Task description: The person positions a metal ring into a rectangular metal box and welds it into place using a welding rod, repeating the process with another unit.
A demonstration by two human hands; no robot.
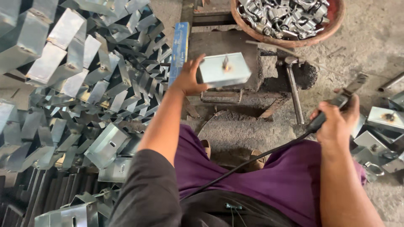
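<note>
Left hand (188,78) grips a metal box (224,69) over dusty concrete floor (370,38); right hand (336,122) clasps a corded tool (336,103).

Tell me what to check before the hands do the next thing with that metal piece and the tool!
1. Left hand grips the flat metal piece: ok.
2. Right hand grips the black-handled tool: ok.
3. Tool tip away from the piece: ok, it points off to the right.
4. Cable free: not ok, it lies across the lap.
5. Bowl of metal fittings within reach: cannot tell.
6. Pile of bent metal brackets stable: cannot tell.
</note>
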